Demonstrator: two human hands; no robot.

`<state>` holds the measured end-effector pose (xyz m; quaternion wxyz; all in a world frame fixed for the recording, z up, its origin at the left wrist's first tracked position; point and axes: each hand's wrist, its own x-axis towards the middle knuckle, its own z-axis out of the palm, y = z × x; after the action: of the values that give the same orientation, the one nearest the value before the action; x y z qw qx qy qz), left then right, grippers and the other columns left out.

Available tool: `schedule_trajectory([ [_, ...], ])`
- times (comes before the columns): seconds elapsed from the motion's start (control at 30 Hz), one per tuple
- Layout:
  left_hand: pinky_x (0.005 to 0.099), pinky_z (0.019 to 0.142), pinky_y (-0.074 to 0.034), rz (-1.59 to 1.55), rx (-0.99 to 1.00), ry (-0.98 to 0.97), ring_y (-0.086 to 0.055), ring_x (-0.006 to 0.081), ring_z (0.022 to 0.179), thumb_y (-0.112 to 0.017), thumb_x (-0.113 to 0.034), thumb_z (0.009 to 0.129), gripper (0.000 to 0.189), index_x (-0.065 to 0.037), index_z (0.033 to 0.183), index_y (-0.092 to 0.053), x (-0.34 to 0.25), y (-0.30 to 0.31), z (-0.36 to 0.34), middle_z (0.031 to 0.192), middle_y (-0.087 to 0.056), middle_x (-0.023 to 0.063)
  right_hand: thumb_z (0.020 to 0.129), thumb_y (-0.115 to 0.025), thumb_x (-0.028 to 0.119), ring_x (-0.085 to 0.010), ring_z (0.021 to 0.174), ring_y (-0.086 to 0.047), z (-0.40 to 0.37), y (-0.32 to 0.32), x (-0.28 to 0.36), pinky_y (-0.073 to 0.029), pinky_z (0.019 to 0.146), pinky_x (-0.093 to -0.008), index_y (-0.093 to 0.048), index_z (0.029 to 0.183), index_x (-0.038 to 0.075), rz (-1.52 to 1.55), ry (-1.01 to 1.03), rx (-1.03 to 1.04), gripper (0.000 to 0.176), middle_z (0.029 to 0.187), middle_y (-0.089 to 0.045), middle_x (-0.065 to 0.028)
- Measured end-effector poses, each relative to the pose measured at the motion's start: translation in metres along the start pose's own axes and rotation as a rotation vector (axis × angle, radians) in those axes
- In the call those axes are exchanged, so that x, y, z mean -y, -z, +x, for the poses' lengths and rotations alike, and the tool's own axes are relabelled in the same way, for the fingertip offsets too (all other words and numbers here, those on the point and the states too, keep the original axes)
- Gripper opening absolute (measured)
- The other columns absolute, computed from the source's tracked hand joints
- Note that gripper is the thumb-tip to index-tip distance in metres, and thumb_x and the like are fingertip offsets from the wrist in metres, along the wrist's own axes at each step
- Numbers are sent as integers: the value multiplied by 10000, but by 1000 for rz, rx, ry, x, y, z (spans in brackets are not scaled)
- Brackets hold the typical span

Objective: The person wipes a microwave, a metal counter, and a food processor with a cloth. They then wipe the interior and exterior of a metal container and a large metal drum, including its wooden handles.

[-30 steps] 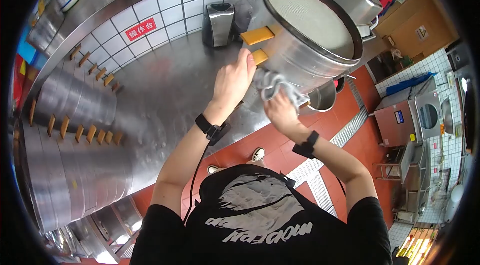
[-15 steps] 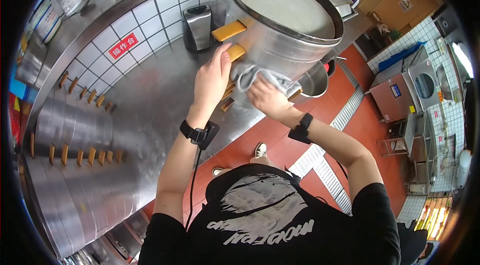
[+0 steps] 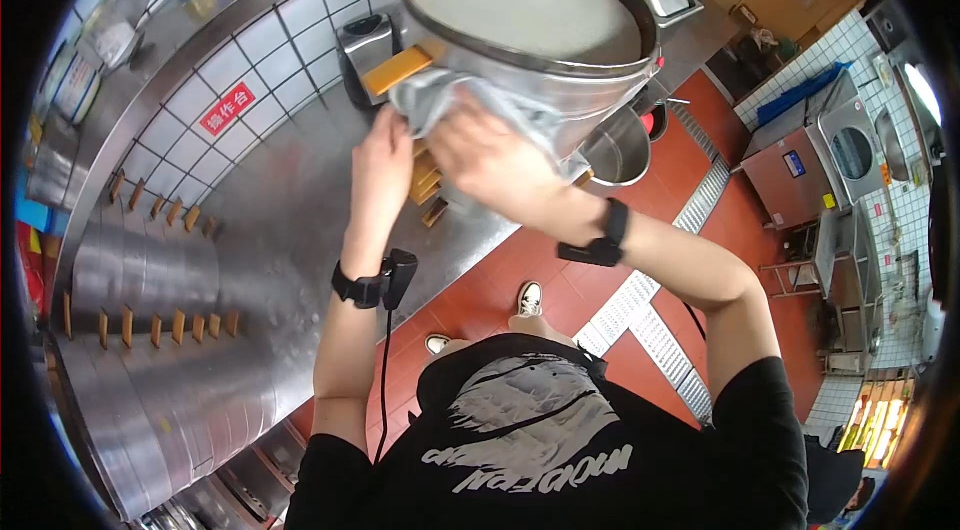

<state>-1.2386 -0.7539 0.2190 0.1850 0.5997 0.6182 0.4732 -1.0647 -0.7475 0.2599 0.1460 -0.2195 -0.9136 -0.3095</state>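
A tall stack of round metal steamer trays [image 3: 600, 100] stands at the top middle, with a pale perforated top surface inside a dark rim. Wooden handles [image 3: 400, 70] stick out from its left side. A grey cloth [image 3: 510, 110] lies against the side of the stack, just below the upper handle. My right hand [image 3: 490, 155], smeared by motion, is closed on the cloth and presses it to the metal. My left hand [image 3: 382, 155] is closed at the cloth's left end, beside the handles; the cloth hides the handle there.
More stacked steamer trays [image 3: 150, 370] with wooden handles stand on the left of the steel counter [image 3: 300, 210]. A black and silver device [image 3: 367, 50] sits by the tiled wall. A metal pot [image 3: 617, 150] is right of the stack. Red floor with drain grates [image 3: 660, 350] lies below.
The stack appears further left in view. My right hand has moved the cloth left and up, over the lower handle that my left hand held. My left hand now meets the cloth's end.
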Motion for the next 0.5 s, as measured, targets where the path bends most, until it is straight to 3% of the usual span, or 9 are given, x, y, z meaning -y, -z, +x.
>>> schedule_trajectory([
  [0.13,497,815,-480,-39,-1,114,-613,478,975,-392,-306,1025,373,-10,1126,-594,4,-14,13,985,-656,276,755,-598,171,-268,1194,-552,-5,3,-4,-312,1183,-420,-652,1124,-18,-123,23,-39,418,1195,-631,-125],
  [0.2,461,810,-481,-77,-90,118,-607,479,956,-414,-330,1028,386,-11,1080,-625,0,-20,14,969,-654,276,761,-579,192,-269,1146,-558,-29,2,-19,-300,1190,-432,-688,1063,20,-59,188,-103,364,1077,-630,-87],
  [0.27,417,837,-479,-45,-119,184,-620,439,937,-422,-365,1034,425,-6,1107,-639,7,-27,15,974,-667,263,750,-583,197,-242,1164,-544,-64,-4,-38,-316,1179,-427,-689,1027,53,-39,240,-128,330,1066,-609,-65],
  [0.33,358,866,-470,-146,-152,176,-644,320,933,-423,-388,1041,464,8,1178,-623,32,-31,15,981,-707,202,731,-593,216,-220,1205,-517,-102,-12,-60,-328,1169,-433,-688,972,88,172,288,-188,289,1044,-598,-66],
  [0.37,305,887,-459,-224,-88,240,-630,199,972,-419,-406,1047,497,18,1234,-600,20,-26,12,1013,-730,144,731,-593,216,-220,1205,-517,-124,-20,-71,-328,1169,-433,-688,972,88,177,285,-197,289,1044,-598,-66],
  [0.4,304,886,-466,-289,-50,288,-615,151,1009,-422,-417,1048,493,-8,1254,-606,12,-22,9,1073,-712,110,713,-627,206,-230,1199,-514,-147,-29,-81,-350,1138,-441,-678,997,100,211,205,-259,308,1061,-591,-72],
  [0.47,326,891,-470,-291,-24,297,-614,176,1065,-424,-437,1045,500,-45,1324,-562,-3,-19,6,1213,-644,106,694,-661,195,-240,1192,-510,-182,-55,-93,-373,1108,-449,-668,1023,111,250,115,-330,339,1079,-583,-77],
  [0.5,326,891,-470,-274,-24,294,-614,176,1065,-424,-437,1045,500,-45,1324,-562,-7,-20,4,1213,-644,106,690,-683,161,-272,1162,-517,-192,-67,-97,-388,1069,-456,-637,1091,109,295,-116,-370,406,1110,-567,-100],
])
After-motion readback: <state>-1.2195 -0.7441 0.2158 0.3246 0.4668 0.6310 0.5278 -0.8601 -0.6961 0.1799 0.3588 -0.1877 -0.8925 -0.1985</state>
